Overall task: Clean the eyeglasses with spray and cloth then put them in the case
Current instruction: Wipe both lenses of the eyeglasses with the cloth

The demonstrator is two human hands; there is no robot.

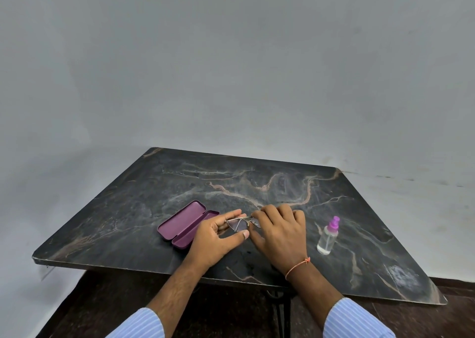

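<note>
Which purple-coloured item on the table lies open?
The purple glasses case, left of the hands, lies open; the spray bottle with its purple nozzle stands upright on the right.

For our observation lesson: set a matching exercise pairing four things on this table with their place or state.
Things:
1. eyeglasses
2. case
3. spray bottle
4. thread bracelet

States:
A. stands upright, to the right of both hands
B. lies open, left of the hands
C. held between both hands
D. round the right wrist

Pairs: 1-C, 2-B, 3-A, 4-D

glasses (241,224): thin metal frame, clear lenses, held between both hands' fingers (231,215)
case (186,224): purple, open, just left of them
spray bottle (328,236): clear, pink top, upright, right of them
</note>
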